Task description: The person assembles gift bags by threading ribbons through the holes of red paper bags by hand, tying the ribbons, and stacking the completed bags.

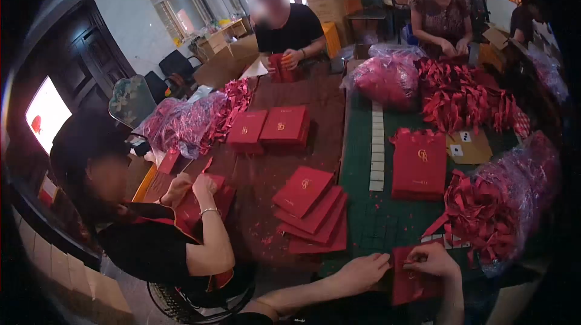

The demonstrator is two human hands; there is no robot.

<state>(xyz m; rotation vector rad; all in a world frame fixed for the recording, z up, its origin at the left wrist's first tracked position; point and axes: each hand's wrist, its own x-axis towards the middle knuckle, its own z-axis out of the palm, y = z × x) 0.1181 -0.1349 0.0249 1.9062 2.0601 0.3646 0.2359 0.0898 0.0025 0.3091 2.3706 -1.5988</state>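
Note:
My left hand [363, 269] rests at the near edge of the green mat [375, 216], its fingers touching the left side of a red paper bag [414, 282]. My right hand [433, 260] pinches the top of that same red bag, near its gold mark. The bag lies flat in front of me, partly hidden by both hands. Just beyond my left hand lies a fanned stack of red bags [311, 207].
A larger red bag [419, 164] lies on the mat. Plastic sacks of red ribbon bows [496, 204] sit right and far [387, 77]. Two red stacks [272, 128] lie mid-table. A person at left [151, 228] and others at the far end work on red items.

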